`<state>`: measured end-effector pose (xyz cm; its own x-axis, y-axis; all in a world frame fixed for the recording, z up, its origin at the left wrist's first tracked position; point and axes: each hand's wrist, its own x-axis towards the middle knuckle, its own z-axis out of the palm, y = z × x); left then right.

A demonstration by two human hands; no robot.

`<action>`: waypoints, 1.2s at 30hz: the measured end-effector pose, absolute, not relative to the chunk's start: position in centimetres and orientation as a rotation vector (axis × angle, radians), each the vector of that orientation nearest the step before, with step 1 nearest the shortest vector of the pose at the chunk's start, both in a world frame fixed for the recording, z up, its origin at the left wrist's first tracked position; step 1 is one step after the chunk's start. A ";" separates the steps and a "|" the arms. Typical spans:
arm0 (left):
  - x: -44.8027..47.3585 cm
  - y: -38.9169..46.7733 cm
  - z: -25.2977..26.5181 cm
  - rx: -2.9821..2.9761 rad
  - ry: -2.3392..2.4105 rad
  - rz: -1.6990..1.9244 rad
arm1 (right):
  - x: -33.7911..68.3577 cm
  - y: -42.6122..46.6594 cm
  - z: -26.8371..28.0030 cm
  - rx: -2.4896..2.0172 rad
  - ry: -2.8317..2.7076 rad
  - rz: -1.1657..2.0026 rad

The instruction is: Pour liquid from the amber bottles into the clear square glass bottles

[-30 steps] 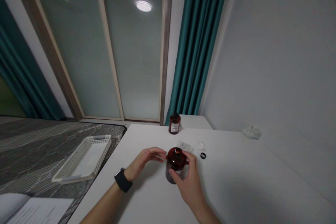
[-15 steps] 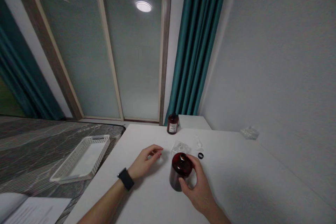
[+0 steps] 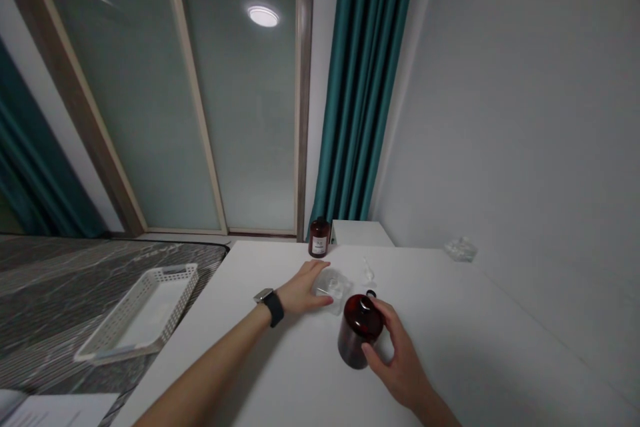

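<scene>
On the white table, my right hand (image 3: 397, 350) grips a dark amber bottle (image 3: 357, 340) from its right side; the bottle stands upright with no cap on its neck. My left hand (image 3: 303, 288), wearing a black watch, reaches around the left side of a clear plastic bag (image 3: 334, 288), thumb and fingers apart. Whether the fingers touch the bag I cannot tell. Just behind the bottle lies a small black ring (image 3: 371, 293), partly covered by it. A clear pump piece (image 3: 369, 271) rests farther back.
A second amber bottle with a white label (image 3: 319, 240) stands at the table's far edge, beside a white box (image 3: 361, 233). Crumpled clear plastic (image 3: 461, 249) lies by the wall. To the left are a white basket (image 3: 145, 310) and an open book (image 3: 60, 411).
My left hand has moved forward and right to the clear plastic bag. The amber bottle, still in my right hand, sits slightly farther right, and the view has shifted a little.
</scene>
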<state>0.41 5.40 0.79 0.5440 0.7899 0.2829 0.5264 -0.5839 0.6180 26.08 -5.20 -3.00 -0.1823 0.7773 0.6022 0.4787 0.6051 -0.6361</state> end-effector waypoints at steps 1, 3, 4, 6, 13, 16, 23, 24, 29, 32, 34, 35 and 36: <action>0.7 5.6 0.6 2.318 1.057 0.751 | 26.1 -5.2 -3.0 -1.010 -1.833 0.380; 1.0 5.9 0.2 2.312 1.049 0.737 | 26.1 -5.2 -3.0 -1.003 -1.831 0.389; 1.0 5.9 0.1 2.304 1.052 0.734 | 26.1 -5.2 -3.0 -1.000 -1.829 0.394; 0.8 5.9 -0.1 2.285 1.067 0.743 | 26.2 -5.1 -3.0 -0.992 -1.827 0.408; -1.7 5.0 0.4 2.227 1.153 0.792 | 26.8 -4.0 -2.5 -0.947 -1.863 0.533; -3.0 4.5 0.5 2.208 1.214 0.816 | 26.2 -2.9 -2.2 -0.932 -1.852 0.575; -5.4 2.8 -0.6 2.139 1.340 0.943 | 24.1 0.3 -1.5 -0.897 -1.865 0.666; -5.7 2.7 -0.9 2.128 1.352 0.964 | 23.9 0.7 -1.4 -0.893 -1.874 0.680; -6.4 2.3 -1.3 2.111 1.357 1.002 | 23.3 2.7 -1.0 -0.865 -1.917 0.610; -6.2 2.3 -1.2 2.110 1.347 0.988 | 22.7 3.3 -0.6 -0.853 -1.898 0.574; -6.1 2.2 -1.2 2.108 1.353 0.988 | 22.1 3.4 -0.3 -0.884 -1.867 0.579; -6.1 2.2 -1.2 2.107 1.356 0.992 | 21.7 3.4 -0.3 -0.912 -1.845 0.592; -6.1 2.2 -1.2 2.109 1.355 0.997 | 21.3 3.3 -0.2 -0.947 -1.812 0.619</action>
